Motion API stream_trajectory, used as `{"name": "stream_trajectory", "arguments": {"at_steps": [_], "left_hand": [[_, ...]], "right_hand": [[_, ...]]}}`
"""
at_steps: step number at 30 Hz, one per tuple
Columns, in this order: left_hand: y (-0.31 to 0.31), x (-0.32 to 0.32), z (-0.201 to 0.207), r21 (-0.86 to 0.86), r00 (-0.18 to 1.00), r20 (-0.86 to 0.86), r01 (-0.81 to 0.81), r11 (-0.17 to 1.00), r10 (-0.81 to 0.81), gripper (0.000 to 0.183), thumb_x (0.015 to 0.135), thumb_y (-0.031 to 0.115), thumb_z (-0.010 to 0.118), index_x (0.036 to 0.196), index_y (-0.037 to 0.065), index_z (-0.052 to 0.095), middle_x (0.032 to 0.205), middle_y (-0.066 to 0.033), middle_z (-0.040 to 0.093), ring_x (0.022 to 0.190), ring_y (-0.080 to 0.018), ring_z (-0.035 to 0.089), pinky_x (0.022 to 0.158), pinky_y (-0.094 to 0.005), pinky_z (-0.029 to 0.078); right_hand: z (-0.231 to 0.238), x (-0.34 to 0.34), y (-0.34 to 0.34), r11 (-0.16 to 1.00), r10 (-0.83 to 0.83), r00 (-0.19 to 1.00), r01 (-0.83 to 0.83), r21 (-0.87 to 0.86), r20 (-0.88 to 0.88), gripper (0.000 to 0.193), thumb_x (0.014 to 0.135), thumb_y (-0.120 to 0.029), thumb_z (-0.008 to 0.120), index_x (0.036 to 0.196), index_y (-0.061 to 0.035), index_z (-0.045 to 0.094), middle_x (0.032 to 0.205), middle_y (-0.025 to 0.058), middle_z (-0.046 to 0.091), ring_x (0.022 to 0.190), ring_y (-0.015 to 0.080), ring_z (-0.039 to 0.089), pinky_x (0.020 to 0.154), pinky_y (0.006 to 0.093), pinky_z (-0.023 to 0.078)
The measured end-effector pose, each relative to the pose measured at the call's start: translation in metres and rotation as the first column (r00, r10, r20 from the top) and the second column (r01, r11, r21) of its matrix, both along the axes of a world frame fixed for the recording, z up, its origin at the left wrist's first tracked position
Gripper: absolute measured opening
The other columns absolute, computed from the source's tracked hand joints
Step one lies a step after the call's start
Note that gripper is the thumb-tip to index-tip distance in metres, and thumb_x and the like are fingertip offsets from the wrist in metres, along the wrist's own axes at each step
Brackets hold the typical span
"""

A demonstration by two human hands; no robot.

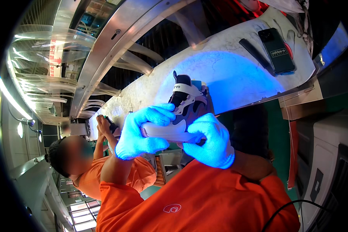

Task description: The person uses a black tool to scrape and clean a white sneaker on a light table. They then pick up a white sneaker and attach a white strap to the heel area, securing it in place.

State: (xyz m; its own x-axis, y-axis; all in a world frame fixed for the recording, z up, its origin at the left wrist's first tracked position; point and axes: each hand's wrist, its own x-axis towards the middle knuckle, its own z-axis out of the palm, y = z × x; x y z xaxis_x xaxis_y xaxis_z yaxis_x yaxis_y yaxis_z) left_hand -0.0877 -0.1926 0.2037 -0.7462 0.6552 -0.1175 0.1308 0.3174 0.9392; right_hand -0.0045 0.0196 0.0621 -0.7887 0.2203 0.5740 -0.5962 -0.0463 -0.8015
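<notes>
Both my hands wear knitted gloves lit bright blue. Between them is a sneaker (181, 101) with a dark and light upper, a white strap across it and a thick pale sole. My left hand (146, 129) wraps round one end of the sole, its thumb below and its fingers on top. My right hand (209, 140) grips the sole's near side, thumb and fingers bent in against it. The shoe is tilted, with its opening toward the table. Its underside is mostly hidden from me.
A long pale table (228, 62) runs beyond my hands, with a blue light patch on it. A dark phone (276, 50) and a black bar-shaped object (256, 55) lie at its right end. At left, a co-worker in orange (116, 174) handles a dark item. Clear hoses (46, 77) hang upper left.
</notes>
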Motion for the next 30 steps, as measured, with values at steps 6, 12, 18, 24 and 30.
{"name": "stream_trajectory", "arguments": {"at_steps": [6,12,18,24,30], "left_hand": [[-0.008,-0.006,-0.005,0.027,0.998,-0.025,0.051,0.998,-0.050,0.054,0.070,0.016,0.103,0.117,0.004,0.079,0.131,-0.0183,0.078,0.145,-0.0365,0.063,0.129,-0.0562,0.039],[-0.009,-0.004,0.013,-0.092,1.000,0.001,0.017,0.996,-0.017,0.051,0.072,0.015,0.104,0.114,0.003,0.076,0.138,-0.0174,0.074,0.139,-0.0316,0.065,0.123,-0.0481,0.045],[0.000,-0.006,0.017,-0.214,0.996,-0.022,-0.094,0.972,0.091,0.054,0.070,0.022,0.108,0.106,0.004,0.072,0.138,-0.0162,0.073,0.128,-0.0256,0.070,0.106,-0.0382,0.058],[0.018,-0.015,0.032,-0.322,0.998,-0.058,-0.025,0.947,0.006,0.054,0.072,0.021,0.105,0.113,0.002,0.076,0.136,-0.0181,0.075,0.126,-0.0271,0.074,0.107,-0.0413,0.060],[0.027,-0.031,0.031,-0.444,0.923,-0.302,0.087,0.892,-0.240,0.055,0.071,0.026,0.105,0.114,0.002,0.081,0.127,-0.0195,0.080,0.120,-0.0325,0.079,0.104,-0.0431,0.063]], "right_hand": [[0.000,-0.005,0.000,0.999,0.000,1.000,0.000,0.048,-0.005,0.057,0.074,-0.010,0.101,0.119,-0.0074,0.066,0.103,0.0121,0.069,0.086,0.0289,0.071,0.068,0.0404,0.058],[0.002,-0.016,-0.010,0.996,-0.010,1.000,0.011,0.091,-0.016,0.057,0.073,-0.014,0.101,0.119,-0.0091,0.067,0.103,0.0108,0.069,0.087,0.0306,0.071,0.069,0.0428,0.059],[0.006,-0.027,-0.015,0.991,0.029,0.999,-0.035,0.131,0.045,0.059,0.072,-0.019,0.101,0.119,-0.0106,0.067,0.102,0.0097,0.068,0.089,0.0316,0.071,0.070,0.0439,0.058],[0.009,-0.032,-0.008,0.985,0.080,0.993,-0.092,0.148,0.089,0.060,0.071,-0.018,0.102,0.120,-0.0102,0.067,0.101,0.0102,0.066,0.087,0.0314,0.070,0.072,0.0435,0.058],[0.009,-0.037,0.001,0.987,0.145,0.980,-0.154,0.056,0.138,0.063,0.072,-0.020,0.101,0.122,-0.0097,0.065,0.105,0.0106,0.065,0.093,0.0333,0.071,0.073,0.0468,0.059]]}}
